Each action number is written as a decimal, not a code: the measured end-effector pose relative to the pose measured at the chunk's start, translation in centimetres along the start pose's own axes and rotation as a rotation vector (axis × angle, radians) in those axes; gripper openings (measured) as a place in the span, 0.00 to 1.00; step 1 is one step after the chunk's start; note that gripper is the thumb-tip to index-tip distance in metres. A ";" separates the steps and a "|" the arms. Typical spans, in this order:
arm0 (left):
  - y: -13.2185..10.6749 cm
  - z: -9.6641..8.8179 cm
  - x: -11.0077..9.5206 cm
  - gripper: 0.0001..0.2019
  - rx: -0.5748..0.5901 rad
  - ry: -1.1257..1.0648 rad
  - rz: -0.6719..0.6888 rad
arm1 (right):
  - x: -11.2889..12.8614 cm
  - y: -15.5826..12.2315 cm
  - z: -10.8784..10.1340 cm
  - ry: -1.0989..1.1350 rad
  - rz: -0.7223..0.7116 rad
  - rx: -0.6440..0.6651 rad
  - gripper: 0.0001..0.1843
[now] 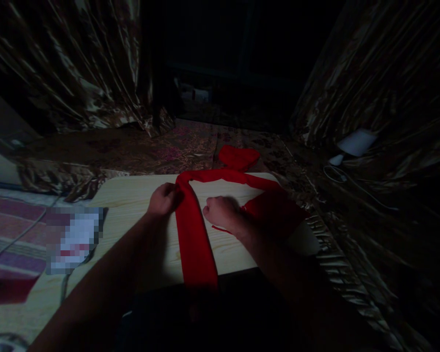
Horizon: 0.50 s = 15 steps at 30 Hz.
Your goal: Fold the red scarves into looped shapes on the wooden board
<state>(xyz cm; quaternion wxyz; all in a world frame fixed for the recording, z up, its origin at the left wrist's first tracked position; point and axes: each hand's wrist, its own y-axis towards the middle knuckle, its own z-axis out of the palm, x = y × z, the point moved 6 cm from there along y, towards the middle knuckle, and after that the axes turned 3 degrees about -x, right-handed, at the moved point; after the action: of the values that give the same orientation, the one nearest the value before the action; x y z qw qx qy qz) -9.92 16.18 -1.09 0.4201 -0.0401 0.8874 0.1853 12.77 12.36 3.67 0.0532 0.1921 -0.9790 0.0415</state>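
Note:
A long red cloth [193,234], which looks like a garment with a narrow leg or sleeve, lies over a pale wooden table [132,195]. Its flat strip runs up from the near edge, bends at the far side and turns right towards a wider, bunched part [275,212]. My left hand [163,199] is closed at the strip's left edge, fingertips pinching the cloth near the bend. Right of the strip, my right hand [219,211] is curled into a fist low over the table; whatever its fingers hold is hidden. A thin red edge shows under that wrist.
Beyond the table, a red bundle [239,156] rests on a patterned cover [161,146]. At the left is a blurred-out object [75,239] with a cable. A small white lamp [357,143] with a cord stands at the right. Dark curtains [106,63] hang behind.

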 end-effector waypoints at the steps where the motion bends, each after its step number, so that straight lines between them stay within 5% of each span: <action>1: -0.1 -0.1 0.4 0.18 -0.011 -0.128 -0.109 | 0.9 -1.2 0.5 0.004 -0.014 0.037 0.20; 4: -1.5 0.1 0.9 0.18 -0.014 -0.400 -0.302 | 2.7 -4.4 1.4 0.015 -0.030 0.040 0.26; 10: -6.8 1.0 0.0 0.17 0.114 -0.308 -0.210 | 5.3 -8.3 2.6 0.069 -0.008 -0.048 0.48; 12: -8.4 1.0 -1.0 0.19 0.123 -0.243 -0.112 | 6.2 -8.8 2.8 0.098 -0.056 -0.059 0.44; 15: -10.4 0.6 -4.0 0.26 0.125 -0.093 0.247 | 6.5 -9.3 3.2 0.143 -0.110 -0.009 0.29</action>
<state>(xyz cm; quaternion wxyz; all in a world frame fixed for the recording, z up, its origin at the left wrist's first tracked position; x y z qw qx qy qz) -4.52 6.40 -1.45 0.4366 0.1042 0.8750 0.1815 10.01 1.07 1.85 0.1260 0.2420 -0.9609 0.0479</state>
